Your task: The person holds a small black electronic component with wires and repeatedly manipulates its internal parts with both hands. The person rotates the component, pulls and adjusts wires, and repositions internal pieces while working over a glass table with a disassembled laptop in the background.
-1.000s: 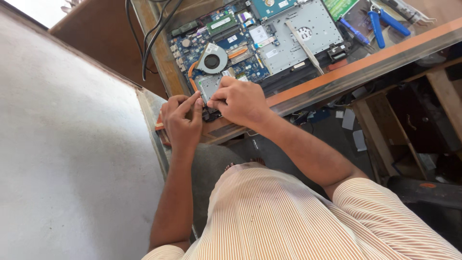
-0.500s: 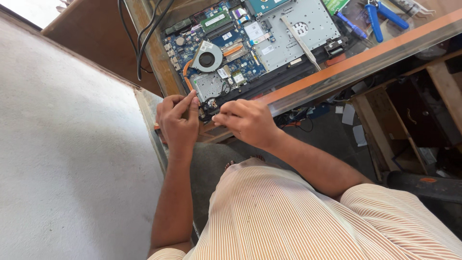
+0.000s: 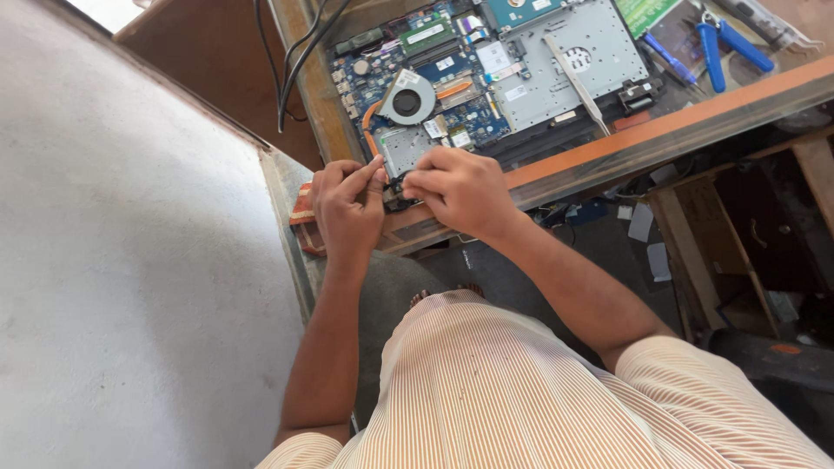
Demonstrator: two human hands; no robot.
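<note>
Opened laptop (image 3: pixel 486 95) lying flat on the bench, blue board, round fan and copper pipe bared, near corner pinched between both hands' fingertips.

Bright daylight, pale wall glare, sharp focus

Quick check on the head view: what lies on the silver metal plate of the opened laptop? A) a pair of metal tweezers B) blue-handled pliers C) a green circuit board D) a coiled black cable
A: a pair of metal tweezers lies slanted across the silver plate of the opened laptop, while the blue-handled pliers sit off to the side on the table.
</note>
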